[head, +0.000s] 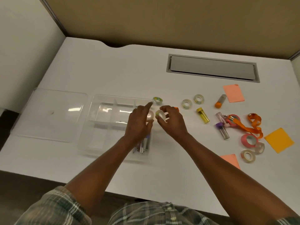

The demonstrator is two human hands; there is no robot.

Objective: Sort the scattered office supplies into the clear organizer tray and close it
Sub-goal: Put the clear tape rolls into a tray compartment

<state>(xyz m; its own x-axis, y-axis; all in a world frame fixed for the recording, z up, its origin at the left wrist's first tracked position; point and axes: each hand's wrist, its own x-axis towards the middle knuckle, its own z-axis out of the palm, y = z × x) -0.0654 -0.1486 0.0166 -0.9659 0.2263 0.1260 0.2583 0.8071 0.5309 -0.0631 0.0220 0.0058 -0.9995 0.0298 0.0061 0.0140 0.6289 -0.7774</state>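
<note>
The right hand point(172, 122) pinches a clear tape roll point(161, 115) between thumb and fingertips, just off the right edge of the clear organizer tray point(93, 111). The left hand point(138, 122) is over the tray's right side, index finger straight, other fingers curled beside a pale roll point(150, 115); whether it grips that roll I cannot tell. The lid point(48, 114) lies left of the tray. Other tape rolls point(186, 103), a yellow tube point(203, 115), an orange lanyard point(254, 125) and sticky notes point(233, 93) lie scattered to the tray's right.
</note>
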